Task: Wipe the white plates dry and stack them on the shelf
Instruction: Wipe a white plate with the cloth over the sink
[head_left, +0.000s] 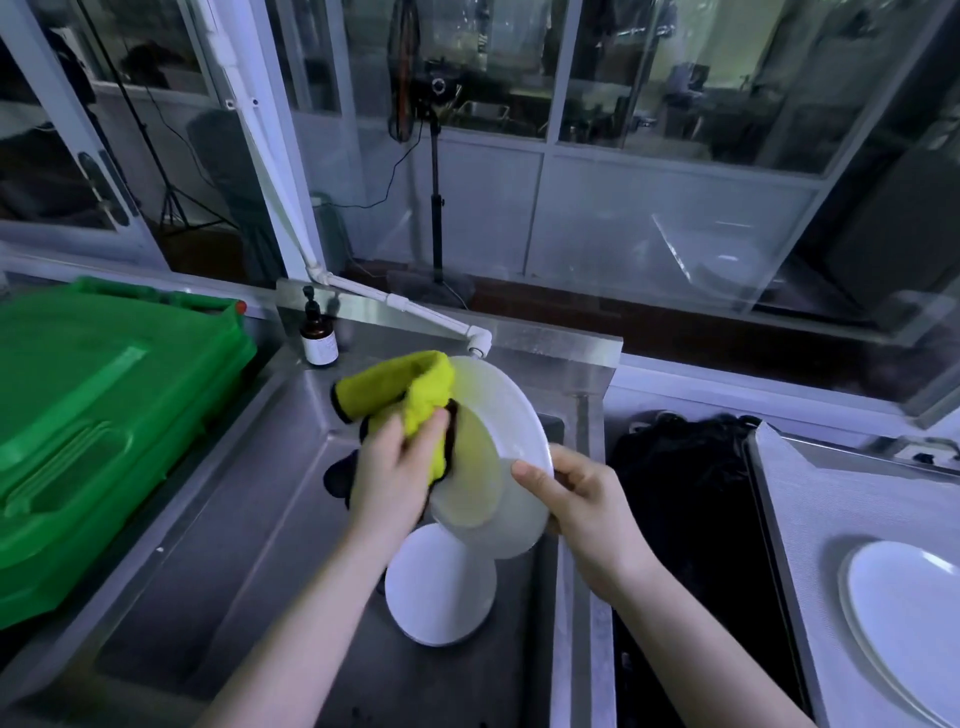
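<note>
midway through, by the look of it. wiping one white plate (514, 415) now, tilted on edge above the steel sink (291, 467), just below the white tap (479, 347). pinched at its lower right rim by the right hand (576, 499), thumb on the face and fingers curled behind. left hand (400, 467) clamped round a bunched yellow cloth (410, 389) and pressing it against the plate's face near the left edge; blurred there, so no telling how much of the face already wiped. down in the sink basin, directly beneath the held one, a second white plate (441, 587), lying at a tilt, touched by neither hand and probably waiting its turn; impossible to tell wet from dry. off to the right, well apart from the sink, a third white plate (904, 618) lying flat on a pale grey surface (810, 509), likely the shelf and likely dried already, though only a guess. so at best one done, one in hand, at least one left. remaining for the held plate: finishing the face, probably flipping for the back, then carrying it right and setting it on the one lying there. after that, the same again for the plate in the sink. at the left, a green plastic bin (104, 415) and, at the sink's back corner, a brown pump bottle (318, 340), neither part of this job.
</note>
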